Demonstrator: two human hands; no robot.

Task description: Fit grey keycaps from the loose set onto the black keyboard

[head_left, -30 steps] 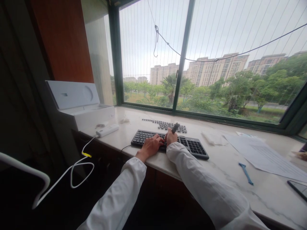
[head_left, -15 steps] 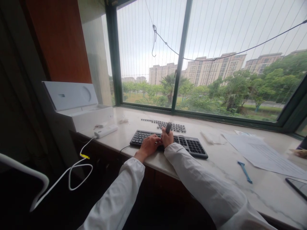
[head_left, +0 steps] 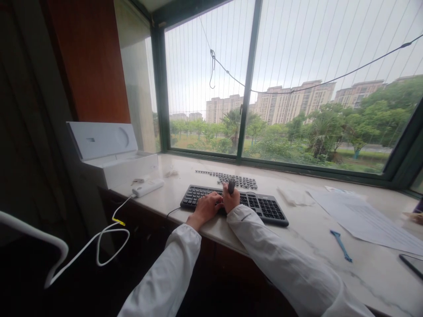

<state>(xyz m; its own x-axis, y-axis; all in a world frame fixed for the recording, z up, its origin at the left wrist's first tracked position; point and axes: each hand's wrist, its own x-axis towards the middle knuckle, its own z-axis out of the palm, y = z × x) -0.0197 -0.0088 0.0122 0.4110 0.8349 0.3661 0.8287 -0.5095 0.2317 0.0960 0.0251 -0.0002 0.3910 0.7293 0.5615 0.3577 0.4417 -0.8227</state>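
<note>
A black keyboard lies along the front edge of the marble counter. My left hand rests on its lower middle, fingers lying bent over the keys and fingertips close to my other hand. Above the middle of the keyboard, my right hand is closed in a fist around a dark tool handle, which stands nearly upright. The tool's lower end is hidden by my hands, so its kind cannot be made out. Behind the keyboard, loose keycaps are laid out in rows.
A white open box stands at the left, with a white power strip before it. To the right are a clear plastic bag, printed sheets, a blue plastic tool and a phone. A window backs the counter.
The view has tilted up a little, so everything sits slightly lower. Both hands stay at the same place on the keyboard, and the dark handle stands a bit more upright.
</note>
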